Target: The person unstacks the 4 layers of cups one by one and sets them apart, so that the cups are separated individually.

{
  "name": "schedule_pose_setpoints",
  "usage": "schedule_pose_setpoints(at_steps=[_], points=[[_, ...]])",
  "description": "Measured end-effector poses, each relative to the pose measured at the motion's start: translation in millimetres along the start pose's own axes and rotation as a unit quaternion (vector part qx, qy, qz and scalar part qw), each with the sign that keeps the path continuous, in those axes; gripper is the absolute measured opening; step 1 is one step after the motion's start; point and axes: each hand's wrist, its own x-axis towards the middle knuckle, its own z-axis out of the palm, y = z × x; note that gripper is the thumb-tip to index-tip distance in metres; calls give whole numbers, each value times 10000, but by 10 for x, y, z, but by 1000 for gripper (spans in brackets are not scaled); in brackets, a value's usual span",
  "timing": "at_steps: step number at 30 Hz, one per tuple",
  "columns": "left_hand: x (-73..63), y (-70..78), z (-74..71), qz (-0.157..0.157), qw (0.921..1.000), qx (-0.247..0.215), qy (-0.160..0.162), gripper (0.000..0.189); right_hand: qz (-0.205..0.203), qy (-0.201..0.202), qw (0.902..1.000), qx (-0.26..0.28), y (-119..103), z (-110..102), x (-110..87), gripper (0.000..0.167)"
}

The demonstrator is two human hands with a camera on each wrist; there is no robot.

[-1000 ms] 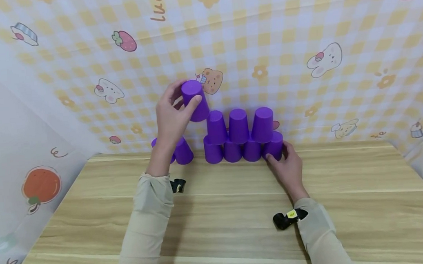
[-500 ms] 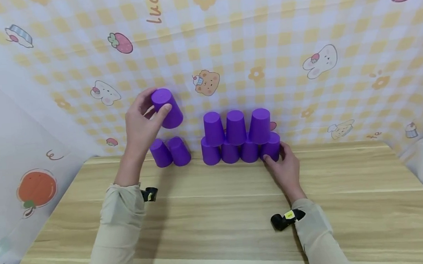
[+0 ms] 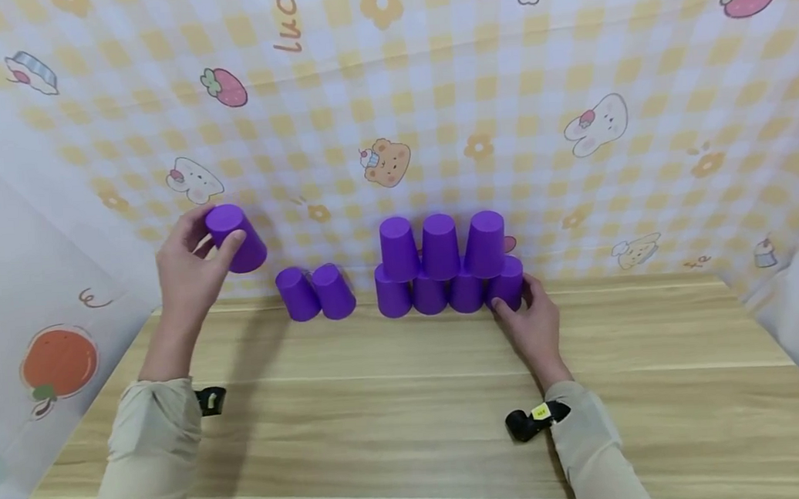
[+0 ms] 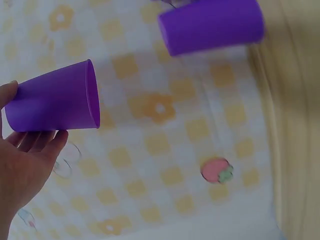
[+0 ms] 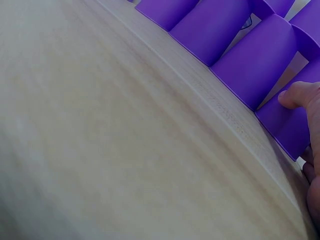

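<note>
My left hand (image 3: 188, 272) grips an upside-down purple plastic cup (image 3: 240, 241) in the air at the left, thumb on the near side and fingers around the far side. In the left wrist view that held cup (image 4: 55, 97) shows its open rim facing right. My right hand (image 3: 537, 325) holds the rightmost cup (image 3: 506, 279) of a stack's bottom row, the thumb resting on its front. Several upturned purple cups form that row, and 3 more, such as the middle upper cup (image 3: 439, 247), stand on top. In the right wrist view the thumb (image 5: 297, 95) touches the end cup.
Two other upturned purple cups, a left one (image 3: 298, 294) and a right one (image 3: 334, 291), stand side by side left of the stack. Behind them rises a yellow checked cloth (image 3: 471, 82). The wooden table (image 3: 384, 421) spreads out in front.
My left hand has carried its cup left and down, away from the stack and past the two separate cups, which now show fully. My right hand stays on the end cup.
</note>
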Motion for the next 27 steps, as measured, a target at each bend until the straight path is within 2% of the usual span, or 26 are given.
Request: schedule_pose_setpoints(at_steps=[4, 9, 14, 21, 27], points=[[-21, -117, -138, -180, 9994, 275, 75, 48, -36, 23, 10000, -16, 8, -12, 10, 60], [-50, -215, -196, -368, 9986, 376, -31, 48, -23, 37, 10000, 10, 10, -21, 5, 60], [-92, -329, -190, -555, 9979, 316, -106, 49, 6, 64, 10000, 29, 18, -12, -9, 60], [-140, -478, -156, -678, 9975, 206, 61, 49, 47, -1, 10000, 37, 4, 7, -16, 60], [-157, -577, -94, -930, 9956, 60, -24, 47, 36, -10, 10000, 56, 7, 6, 9, 60]])
